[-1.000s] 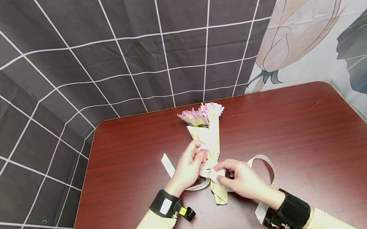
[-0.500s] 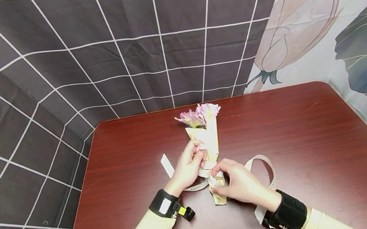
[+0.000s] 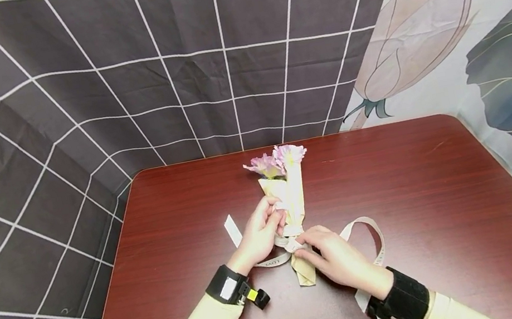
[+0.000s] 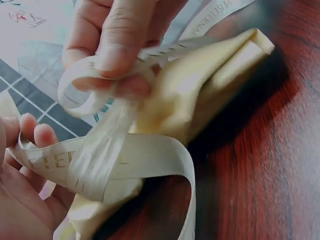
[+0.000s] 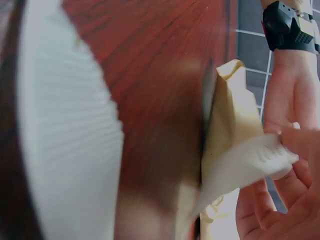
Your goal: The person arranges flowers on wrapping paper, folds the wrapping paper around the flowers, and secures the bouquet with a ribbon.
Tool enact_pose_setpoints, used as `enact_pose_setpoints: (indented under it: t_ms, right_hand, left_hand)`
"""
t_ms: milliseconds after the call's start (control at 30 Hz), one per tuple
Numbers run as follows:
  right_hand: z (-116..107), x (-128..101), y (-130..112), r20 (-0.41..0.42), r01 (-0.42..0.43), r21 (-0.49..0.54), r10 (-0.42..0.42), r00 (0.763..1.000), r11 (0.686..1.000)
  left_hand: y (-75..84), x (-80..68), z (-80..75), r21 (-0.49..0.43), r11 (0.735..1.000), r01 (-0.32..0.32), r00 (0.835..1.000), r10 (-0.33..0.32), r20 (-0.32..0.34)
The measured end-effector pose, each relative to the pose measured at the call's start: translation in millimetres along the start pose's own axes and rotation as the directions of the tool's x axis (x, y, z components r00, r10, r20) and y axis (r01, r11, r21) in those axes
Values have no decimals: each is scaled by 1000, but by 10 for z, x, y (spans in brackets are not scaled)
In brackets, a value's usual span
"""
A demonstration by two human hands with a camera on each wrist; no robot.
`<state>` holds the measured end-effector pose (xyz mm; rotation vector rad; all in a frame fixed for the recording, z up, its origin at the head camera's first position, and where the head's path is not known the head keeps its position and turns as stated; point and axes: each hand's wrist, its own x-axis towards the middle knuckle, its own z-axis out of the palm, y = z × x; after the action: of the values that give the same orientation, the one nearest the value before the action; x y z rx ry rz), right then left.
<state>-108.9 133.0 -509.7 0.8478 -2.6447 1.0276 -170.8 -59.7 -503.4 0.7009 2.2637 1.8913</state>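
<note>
A small bouquet (image 3: 296, 192) lies on the table, wrapped in pale yellow paper with pink-purple flowers (image 3: 264, 165) at its far end. A cream ribbon (image 3: 273, 261) printed with letters goes round its narrow waist. My left hand (image 3: 259, 233) is at the bouquet's left side and pinches one part of the ribbon; in the left wrist view, its fingertips (image 4: 44, 135) hold the ribbon's edge. Over the lower wrap, my right hand (image 3: 336, 259) pinches a small loop of ribbon between thumb and fingers. The right hand partly covers the paper's lower end.
One ribbon tail (image 3: 233, 230) sticks out left of the left wrist. Another length of ribbon (image 3: 374, 227) curves over the table (image 3: 417, 183) beside the right forearm. A dark grid-patterned cloth (image 3: 192, 80) hangs behind the table, with a flower-printed cloth (image 3: 424, 41) at right.
My right hand has shifted slightly left, its thumb and fingers regripping the ribbon near the knot area. The bouquet has slid a little left. The left hand keeps its hold almost unmoved.
</note>
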Motion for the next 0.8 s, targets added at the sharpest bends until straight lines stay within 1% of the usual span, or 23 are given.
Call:
enact_pose_setpoints:
  t_ms: [133,200,267,333,433,467,567,633,733,800]
  right_hand:
    - [-4,-4,-1,0,-81,106,82,997,991]
    - [-4,-2,3,9,-120,158,120,993,980]
    - [-5,0,4,20,-171,215,171,985,961]
    - [-10,4,0,26,-241,247,242,970,939]
    - [-21,15,-13,45,-347,308,351,935,886]
    - [-26,18,-17,40,-366,309,373,927,878]
    - [-32,32,-21,32,-402,343,418,908,849]
    - [-30,39,-21,19,-408,360,431,902,839]
    - [-18,48,-19,16,-432,400,465,885,809]
    - [-9,51,-20,4,-438,383,473,881,813]
  left_hand:
    - [-9,-5,-9,37,999,2,1000,-2,2]
    - [-15,-3,-5,49,999,0,1000,0,4]
    - [-23,2,1,58,998,-7,1000,7,3]
    - [-20,7,8,55,998,-12,1000,12,-1]
    - [134,-2,-1,42,999,-33,999,34,-16]
    - [187,-6,-5,30,999,-37,999,37,-22]
    - [332,-21,-15,-2,998,-58,998,58,-33]
    - [329,-22,-9,-17,997,-77,996,76,-36]
    - [318,-26,4,-20,994,-111,993,110,-36]
    - [311,-30,11,-18,991,-134,990,133,-41]
